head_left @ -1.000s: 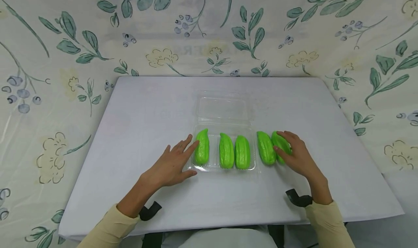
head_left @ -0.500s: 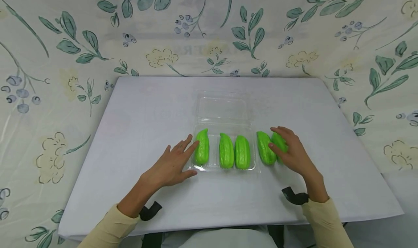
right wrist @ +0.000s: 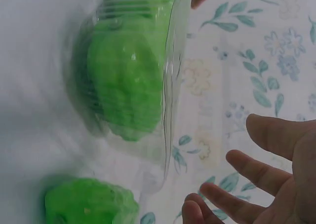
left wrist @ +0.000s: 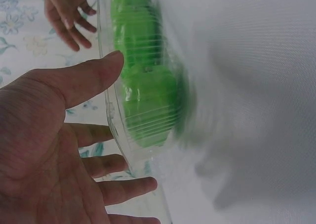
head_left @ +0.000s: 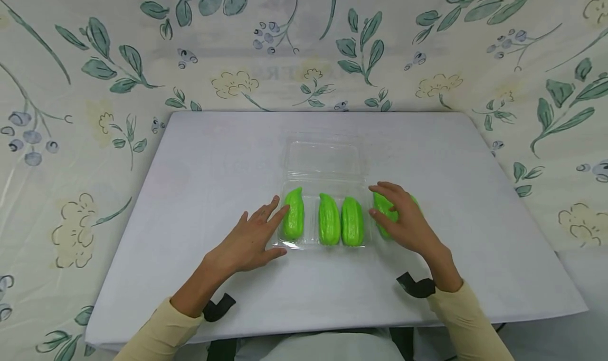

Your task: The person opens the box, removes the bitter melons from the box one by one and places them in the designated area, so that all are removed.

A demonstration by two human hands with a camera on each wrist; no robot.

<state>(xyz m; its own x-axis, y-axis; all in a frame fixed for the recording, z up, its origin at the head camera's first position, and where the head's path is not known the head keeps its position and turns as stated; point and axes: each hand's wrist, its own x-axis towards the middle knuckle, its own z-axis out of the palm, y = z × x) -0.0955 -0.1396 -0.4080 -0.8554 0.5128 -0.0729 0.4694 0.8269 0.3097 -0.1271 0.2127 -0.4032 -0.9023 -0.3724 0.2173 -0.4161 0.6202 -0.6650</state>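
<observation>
A clear plastic clamshell box (head_left: 311, 218) lies with its lid (head_left: 325, 158) folded back. It holds three bright green, ridged gourds: one on the left (head_left: 294, 213), then a gap, a middle one (head_left: 329, 219) and a right one (head_left: 352, 221). My left hand (head_left: 252, 239) is at the box's left side, fingers spread; in the left wrist view its thumb (left wrist: 96, 78) overlaps the rim. Outside the box on the right lies another gourd (head_left: 383, 205), with my right hand (head_left: 406, 221) above it, fingers extended. Beyond it, a further gourd (head_left: 415, 201) is mostly hidden by that hand.
Everything lies on a table with a white cloth (head_left: 214, 155). Behind and at the sides hangs a floral-patterned sheet (head_left: 304, 49). Black straps (head_left: 219, 307) sit at the wrists.
My right hand has moved left, from over the outermost gourd to over the gourd nearer the box. The left hand, box and gourds have stayed put.
</observation>
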